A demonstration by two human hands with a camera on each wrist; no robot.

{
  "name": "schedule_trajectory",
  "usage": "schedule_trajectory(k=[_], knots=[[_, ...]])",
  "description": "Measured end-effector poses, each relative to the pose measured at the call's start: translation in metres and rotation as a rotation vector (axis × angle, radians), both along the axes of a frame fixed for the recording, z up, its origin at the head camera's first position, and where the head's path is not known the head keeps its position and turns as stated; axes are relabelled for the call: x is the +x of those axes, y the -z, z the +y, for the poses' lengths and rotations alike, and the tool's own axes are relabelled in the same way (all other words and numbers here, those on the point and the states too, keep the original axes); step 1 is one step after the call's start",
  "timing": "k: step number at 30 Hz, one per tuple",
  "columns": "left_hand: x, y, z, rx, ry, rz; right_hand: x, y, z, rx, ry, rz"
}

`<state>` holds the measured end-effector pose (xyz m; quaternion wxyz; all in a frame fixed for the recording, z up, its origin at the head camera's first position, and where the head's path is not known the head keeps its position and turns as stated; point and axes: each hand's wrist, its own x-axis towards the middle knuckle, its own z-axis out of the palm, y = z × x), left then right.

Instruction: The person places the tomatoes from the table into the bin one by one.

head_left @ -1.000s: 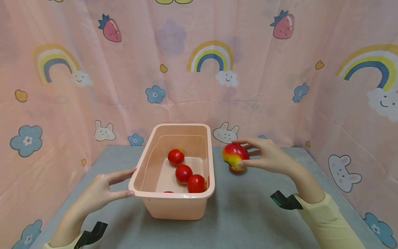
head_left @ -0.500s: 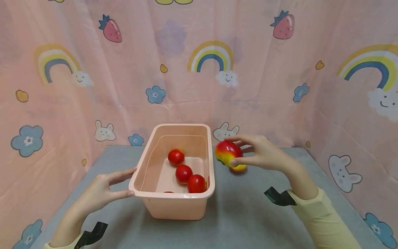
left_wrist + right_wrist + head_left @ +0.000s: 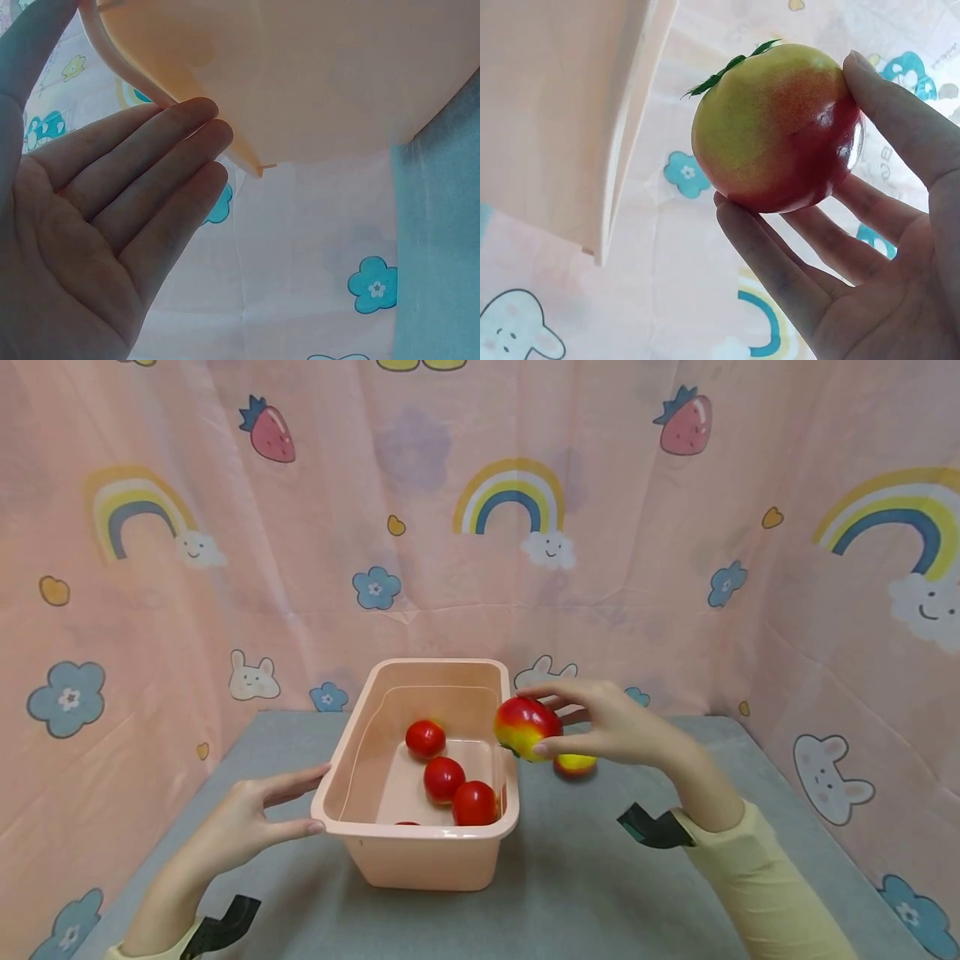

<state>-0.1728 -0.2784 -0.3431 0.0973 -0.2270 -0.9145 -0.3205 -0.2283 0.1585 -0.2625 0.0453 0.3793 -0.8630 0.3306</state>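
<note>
My right hand (image 3: 607, 722) holds a red-and-yellow fruit (image 3: 527, 727) between thumb and fingers, beside the right rim of a pale peach plastic tub (image 3: 420, 860). In the right wrist view the fruit (image 3: 772, 131) shows a green leafy top, the thumb on one side and fingertips on the other. On the table behind that hand sits another red-and-yellow fruit (image 3: 575, 766), partly hidden. My left hand (image 3: 240, 818) touches the tub's left rim near its front corner; the left wrist view shows its fingers (image 3: 172, 187) straight. Several red round fruits (image 3: 443, 779) lie inside the tub, one mostly hidden by the front wall.
The tub stands on a grey table (image 3: 600, 877). A pink curtain (image 3: 322, 527) with printed rainbows, flowers and rabbits hangs behind the table and along both sides.
My right hand has carried the fruit leftward and slightly up to the tub's right rim, uncovering more of the fruit on the table. My left hand and the tub stay put.
</note>
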Motion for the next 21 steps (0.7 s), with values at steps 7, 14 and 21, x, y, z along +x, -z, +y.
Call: schedule_trajectory(k=[7,14,21], knots=[[0.000,0.001,-0.001,0.012,0.007,0.001,0.000,-0.004,-0.012,0.013,-0.006,-0.009],[0.000,0.001,0.000,0.015,0.006,0.001,-0.001,-0.007,-0.024,0.004,-0.049,0.010],[-0.001,0.002,-0.001,0.025,0.014,-0.005,-0.003,-0.006,-0.038,-0.003,-0.064,-0.024]])
